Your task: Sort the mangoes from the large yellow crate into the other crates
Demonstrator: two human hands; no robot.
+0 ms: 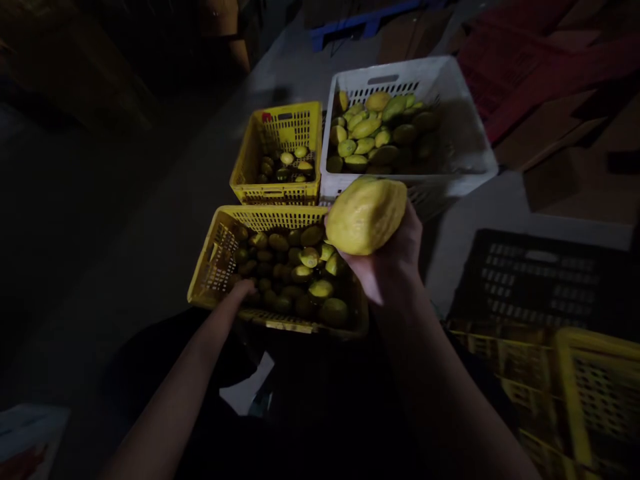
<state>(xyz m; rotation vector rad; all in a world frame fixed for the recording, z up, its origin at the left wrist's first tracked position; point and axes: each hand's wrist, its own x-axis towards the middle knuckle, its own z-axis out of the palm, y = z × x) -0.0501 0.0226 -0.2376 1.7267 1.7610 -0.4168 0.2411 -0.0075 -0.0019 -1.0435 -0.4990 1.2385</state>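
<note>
My right hand [387, 263] is wrapped round a large yellow papaya [367, 217], holding it up above the right end of the near yellow crate [203, 273]. The papaya's skin is ridged and bumpy, lit from one side. Down at the near left of that crate, my left hand [244, 291] reaches over the rim. Its fingers are lost in the shadow, so what they touch does not show. Several green and yellow fruits [321, 289] lie in the crate around it.
Behind stands a smaller yellow crate [243, 163] holding some fruits. A white crate [470, 143] to its right has a heap of green-yellow fruits [367, 128]. Right of me are a black crate [540, 280] and another yellow crate [567, 393]. Cardboard [575, 187] lies beyond.
</note>
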